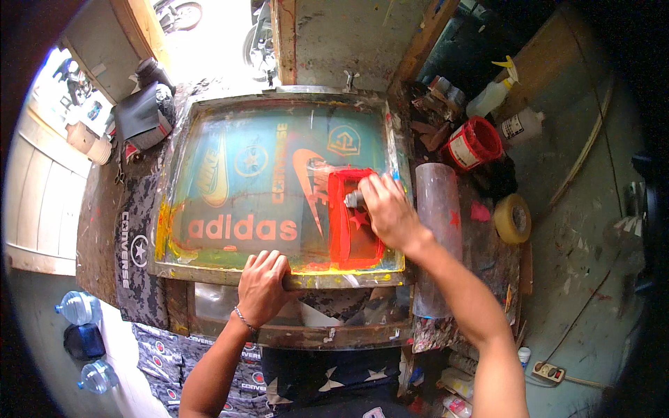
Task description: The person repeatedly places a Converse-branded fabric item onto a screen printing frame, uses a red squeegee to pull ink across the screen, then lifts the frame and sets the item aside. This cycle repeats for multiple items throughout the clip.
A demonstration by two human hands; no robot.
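A screen printing frame (230, 266) lies flat before me, its teal mesh (209, 132) marked with stencilled logos and lettering. My left hand (263, 282) grips the frame's front edge, fingers over the top, a bracelet on the wrist. At the mesh's right side, wet red ink (340, 230) forms a thick rectangle around a star stencil (358, 219). Over this patch my right hand (387, 210) is closed around a small squeegee (354, 200). Only its greyish end shows; the fingers hide the rest.
Right of the frame lie a clear plastic cylinder (437, 237), a red ink tub (474, 144), a tape roll (513, 219) and a spray bottle (493, 97). Patterned dark fabric (143, 251) lies at left. Printed pieces (167, 366) are spread below. A black container (155, 73) stands at the back left.
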